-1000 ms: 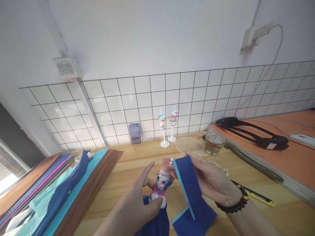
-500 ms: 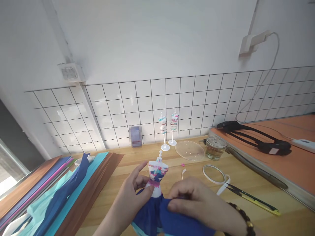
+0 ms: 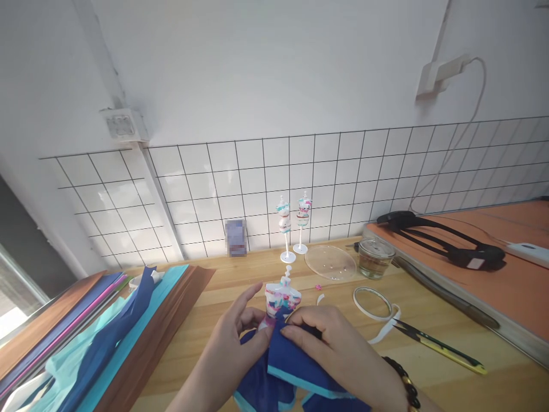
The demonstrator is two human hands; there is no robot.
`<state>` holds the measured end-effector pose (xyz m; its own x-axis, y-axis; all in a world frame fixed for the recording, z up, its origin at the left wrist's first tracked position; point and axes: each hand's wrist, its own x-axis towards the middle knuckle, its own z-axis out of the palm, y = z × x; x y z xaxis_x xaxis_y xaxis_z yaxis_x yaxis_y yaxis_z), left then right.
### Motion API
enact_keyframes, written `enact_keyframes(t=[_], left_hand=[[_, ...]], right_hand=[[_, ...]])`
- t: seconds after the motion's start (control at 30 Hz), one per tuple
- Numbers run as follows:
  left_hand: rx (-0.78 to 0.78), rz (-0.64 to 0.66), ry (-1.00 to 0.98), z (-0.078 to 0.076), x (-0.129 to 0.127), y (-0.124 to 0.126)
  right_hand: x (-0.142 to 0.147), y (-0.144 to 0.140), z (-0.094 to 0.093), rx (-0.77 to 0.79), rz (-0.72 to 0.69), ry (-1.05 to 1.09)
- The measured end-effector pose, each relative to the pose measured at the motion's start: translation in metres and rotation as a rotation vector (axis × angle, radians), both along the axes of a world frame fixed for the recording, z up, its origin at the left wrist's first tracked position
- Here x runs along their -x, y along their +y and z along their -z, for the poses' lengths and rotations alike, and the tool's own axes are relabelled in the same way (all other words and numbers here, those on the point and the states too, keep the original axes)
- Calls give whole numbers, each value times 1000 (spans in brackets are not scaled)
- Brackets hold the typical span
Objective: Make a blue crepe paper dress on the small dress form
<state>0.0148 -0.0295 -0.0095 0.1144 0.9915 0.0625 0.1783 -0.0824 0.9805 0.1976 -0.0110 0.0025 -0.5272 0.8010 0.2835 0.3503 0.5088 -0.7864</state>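
Observation:
A small white dress-form mannequin, its bust patched in pink, teal and blue, stands in front of me, leaning slightly. My left hand grips it at the waist, thumb in front and index finger stretched up beside it. A dark blue skirt piece with a light blue edge hangs below the waist. My right hand pinches a dark blue strip with a light blue border between thumb and forefinger, its top corner against the mannequin's front. The mannequin's lower part is hidden behind the fabric.
Two more mannequins stand by the wall, near a clear round tray and a glass jar. To the right lie a tape roll and yellow-black scissors. Coloured sheets are stacked left.
My right hand has raised the blue strip to the mannequin's waist and bodice, and its light blue border now shows. The mannequin has shifted slightly right.

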Motion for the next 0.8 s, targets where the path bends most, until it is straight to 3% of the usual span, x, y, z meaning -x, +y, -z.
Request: enact_keyframes(t=[0.8], left_hand=[[-7, -30, -16, -3, -6, -4]], right_hand=[[0, 0, 4, 86, 86, -42]])
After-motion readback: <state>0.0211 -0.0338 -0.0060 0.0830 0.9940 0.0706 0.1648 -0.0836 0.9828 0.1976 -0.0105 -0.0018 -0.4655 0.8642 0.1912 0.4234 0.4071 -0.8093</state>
